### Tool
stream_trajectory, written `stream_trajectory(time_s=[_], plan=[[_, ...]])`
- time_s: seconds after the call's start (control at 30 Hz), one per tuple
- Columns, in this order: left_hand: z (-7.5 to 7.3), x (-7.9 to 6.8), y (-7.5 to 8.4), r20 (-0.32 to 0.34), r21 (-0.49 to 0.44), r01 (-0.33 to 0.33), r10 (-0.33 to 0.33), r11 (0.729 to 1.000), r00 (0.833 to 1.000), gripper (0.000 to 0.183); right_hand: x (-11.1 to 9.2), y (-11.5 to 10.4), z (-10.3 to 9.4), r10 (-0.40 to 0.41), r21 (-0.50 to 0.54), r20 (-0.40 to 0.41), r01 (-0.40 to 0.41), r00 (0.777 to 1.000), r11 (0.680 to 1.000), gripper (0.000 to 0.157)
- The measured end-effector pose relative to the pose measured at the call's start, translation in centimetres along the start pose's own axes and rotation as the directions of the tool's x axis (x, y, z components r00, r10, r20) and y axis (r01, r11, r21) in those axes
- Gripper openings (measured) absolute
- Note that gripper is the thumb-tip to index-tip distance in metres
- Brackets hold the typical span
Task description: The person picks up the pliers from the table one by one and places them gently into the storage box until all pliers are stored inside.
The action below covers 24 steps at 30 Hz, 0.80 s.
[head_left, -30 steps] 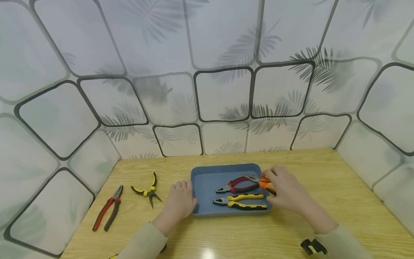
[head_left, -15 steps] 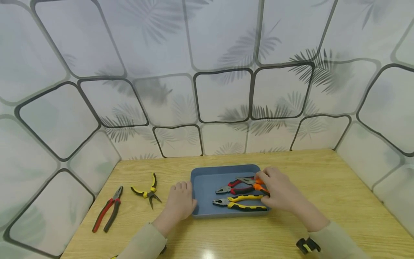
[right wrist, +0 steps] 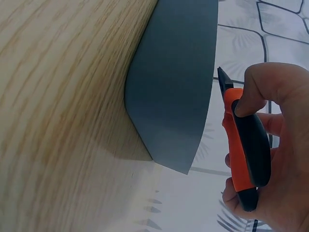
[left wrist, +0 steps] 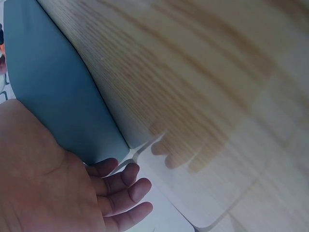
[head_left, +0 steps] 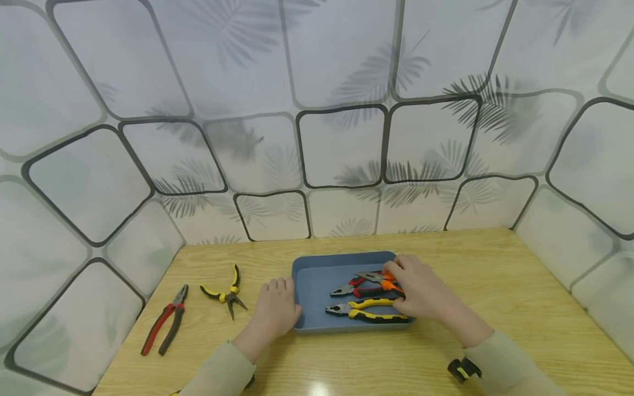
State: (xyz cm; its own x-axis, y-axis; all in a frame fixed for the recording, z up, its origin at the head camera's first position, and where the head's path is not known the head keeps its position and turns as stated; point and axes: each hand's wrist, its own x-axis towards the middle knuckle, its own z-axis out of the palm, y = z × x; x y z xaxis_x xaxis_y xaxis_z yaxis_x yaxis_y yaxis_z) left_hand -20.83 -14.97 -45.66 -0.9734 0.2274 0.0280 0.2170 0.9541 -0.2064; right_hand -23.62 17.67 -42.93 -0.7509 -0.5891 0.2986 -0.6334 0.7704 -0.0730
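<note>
My right hand [head_left: 421,289] grips orange-and-black long-nose pliers [right wrist: 236,145] by the handles, thumb on the near handle. Their jaws point left over the blue tray [head_left: 314,269], overlapping red-and-black combination pliers [head_left: 366,291] in the head view. Yellow-and-black combination pliers [head_left: 378,317] lie along the tray's front, partly behind my right hand. My left hand [head_left: 274,308] rests at the tray's left wall, its fingers relaxed. In the left wrist view, the palm and loosely bent fingers [left wrist: 123,200] show beside the tray's outer wall [left wrist: 63,92].
Left of the tray, small yellow-and-black long-nose pliers [head_left: 230,294] lie with handles spread on the wooden table [head_left: 356,363]. Farther left are red-and-black pliers [head_left: 170,319]. A patterned backdrop [head_left: 342,143] stands behind and at both sides.
My right hand has moved left with the orange long-nose pliers, from the tray's right rim to over the tray. My left hand and the other pliers have stayed in place.
</note>
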Motion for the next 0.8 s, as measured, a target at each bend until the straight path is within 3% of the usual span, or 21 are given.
stream_trajectory(time_s=[0.47,0.8], plan=[[0.2,0.0,-0.1,-0.011,-0.011,-0.003,0.003,1.000,1.000,0.042,1.5,-0.3,0.6,-0.026,-0.003,0.047,0.026,0.999,1.000,0.052],[0.9,0.2,-0.1,-0.055,-0.014,-0.006,0.005,1.000,0.998,0.038,2.4,-0.6,0.8,-0.074,-0.018,0.050,0.075,0.996,0.997,0.055]])
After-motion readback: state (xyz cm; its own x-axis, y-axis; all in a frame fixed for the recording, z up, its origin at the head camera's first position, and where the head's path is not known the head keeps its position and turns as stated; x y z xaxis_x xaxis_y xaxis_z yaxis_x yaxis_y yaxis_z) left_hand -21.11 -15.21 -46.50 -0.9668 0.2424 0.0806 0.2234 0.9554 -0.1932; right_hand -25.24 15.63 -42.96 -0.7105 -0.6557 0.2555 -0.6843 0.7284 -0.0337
